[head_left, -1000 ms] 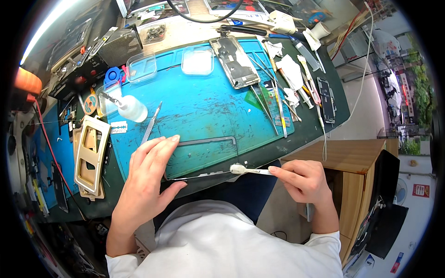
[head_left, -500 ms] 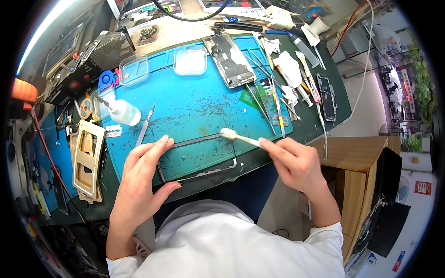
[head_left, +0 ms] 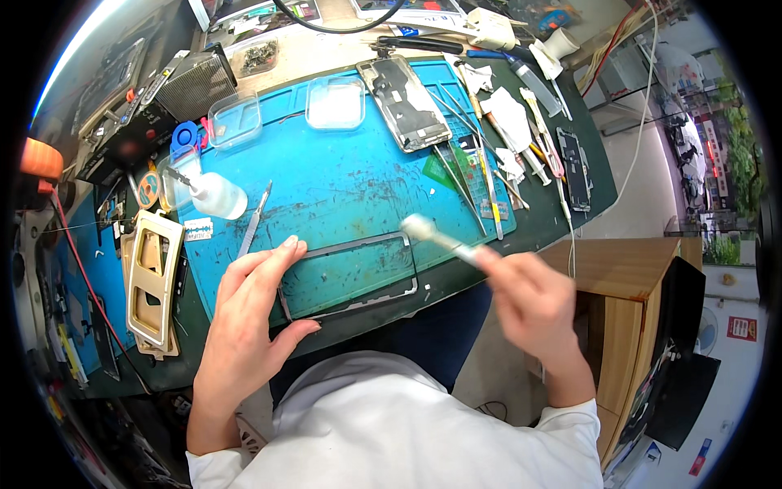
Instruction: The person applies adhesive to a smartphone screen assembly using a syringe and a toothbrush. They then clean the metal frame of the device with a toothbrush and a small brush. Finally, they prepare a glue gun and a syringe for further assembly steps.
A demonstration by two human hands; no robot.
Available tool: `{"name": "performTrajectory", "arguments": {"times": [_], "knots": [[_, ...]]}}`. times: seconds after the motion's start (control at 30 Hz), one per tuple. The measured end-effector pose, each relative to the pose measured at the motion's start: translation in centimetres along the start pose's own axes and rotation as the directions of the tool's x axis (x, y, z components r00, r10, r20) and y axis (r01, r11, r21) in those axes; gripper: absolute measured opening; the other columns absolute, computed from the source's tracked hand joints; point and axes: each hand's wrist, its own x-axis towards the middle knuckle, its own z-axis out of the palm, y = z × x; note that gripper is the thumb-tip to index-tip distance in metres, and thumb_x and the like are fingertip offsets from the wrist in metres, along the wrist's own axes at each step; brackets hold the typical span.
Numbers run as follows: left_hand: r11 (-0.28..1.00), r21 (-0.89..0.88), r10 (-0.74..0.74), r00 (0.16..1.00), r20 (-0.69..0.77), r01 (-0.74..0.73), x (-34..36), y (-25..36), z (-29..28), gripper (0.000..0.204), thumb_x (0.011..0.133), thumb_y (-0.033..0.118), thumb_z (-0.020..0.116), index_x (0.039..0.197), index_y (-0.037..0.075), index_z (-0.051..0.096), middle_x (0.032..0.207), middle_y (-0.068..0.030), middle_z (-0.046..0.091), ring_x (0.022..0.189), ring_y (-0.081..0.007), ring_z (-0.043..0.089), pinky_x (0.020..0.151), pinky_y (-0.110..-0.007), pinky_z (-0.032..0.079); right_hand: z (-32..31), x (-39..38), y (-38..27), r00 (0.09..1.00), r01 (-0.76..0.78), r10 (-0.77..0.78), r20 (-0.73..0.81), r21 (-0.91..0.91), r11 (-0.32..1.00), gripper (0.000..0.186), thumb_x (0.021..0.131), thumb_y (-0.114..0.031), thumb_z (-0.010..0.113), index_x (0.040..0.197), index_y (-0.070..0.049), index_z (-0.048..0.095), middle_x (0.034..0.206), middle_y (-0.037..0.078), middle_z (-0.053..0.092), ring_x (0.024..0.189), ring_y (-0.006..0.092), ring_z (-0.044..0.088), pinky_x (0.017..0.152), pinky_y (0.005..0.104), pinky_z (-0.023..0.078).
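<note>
A thin dark phone frame (head_left: 356, 244) lies on the blue-green mat (head_left: 326, 196) near its front edge. My left hand (head_left: 252, 314) spans the frame's left end, fingers at the far long side and thumb at the near one, holding it. Closed around the handle of a white stick with a rounded, swab-like head (head_left: 418, 227) is my right hand (head_left: 533, 301), blurred by motion. The head hovers at or just above the frame's far right corner; whether it touches, I cannot tell.
Near my left hand are a scalpel (head_left: 256, 218), a razor blade (head_left: 198, 230) and a white bottle (head_left: 220, 196). Gold metal plates (head_left: 155, 281) lie further left. Behind stand clear plastic boxes (head_left: 335, 103). An opened phone (head_left: 403, 104) and several tweezers (head_left: 461, 186) lie at the far right.
The right hand and the white stick have shifted to the right, the head moving toward the frame's right corner. My left hand and the frame have hardly moved.
</note>
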Motion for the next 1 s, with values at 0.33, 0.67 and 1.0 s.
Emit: {"name": "performTrajectory", "arguments": {"times": [0.33, 0.67, 1.0], "knots": [[1.000, -0.030, 0.006, 1.000, -0.018, -0.007, -0.3, -0.2, 0.0, 0.097, 0.065, 0.004, 0.091, 0.152, 0.003, 0.048, 0.142, -0.0111, 0.064, 0.128, -0.0335, 0.057, 0.110, -0.043, 0.045, 0.9, 0.2, -1.4, 0.998, -0.040, 0.040, 0.050, 0.008, 0.999, 0.047, 0.083, 0.002, 0.073, 0.128, -0.013, 0.075, 0.084, 0.003, 0.063, 0.062, 0.0198, 0.061, 0.055, 0.0319, 0.049], [0.990, 0.136, -0.015, 0.980, -0.199, 0.043, -1.9, -0.6, 0.8, 0.122, 0.059, 0.026, 0.098, 0.160, 0.001, 0.035, 0.131, -0.0112, 0.063, 0.118, -0.0311, 0.053, 0.106, -0.044, 0.041, 2.8, 2.1, -5.0, 0.999, 0.022, -0.025, 0.032, 0.083, 0.996, 0.049, 0.082, 0.004, 0.073, 0.129, -0.010, 0.075, 0.081, 0.002, 0.062, 0.059, 0.0182, 0.061, 0.052, 0.0311, 0.048], [0.996, -0.081, -0.054, 0.959, -0.278, 0.033, -2.3, -1.4, 1.8, 0.132, 0.058, 0.014, 0.099, 0.165, 0.003, 0.022, 0.130, -0.0120, 0.062, 0.114, -0.0311, 0.057, 0.101, -0.043, 0.040, 4.5, 4.2, -8.7, 0.977, 0.156, -0.172, 0.125, 0.128, 0.979, 0.058, 0.076, 0.004, 0.068, 0.133, -0.008, 0.071, 0.076, 0.002, 0.054, 0.059, 0.0165, 0.057, 0.051, 0.0314, 0.048]]}}
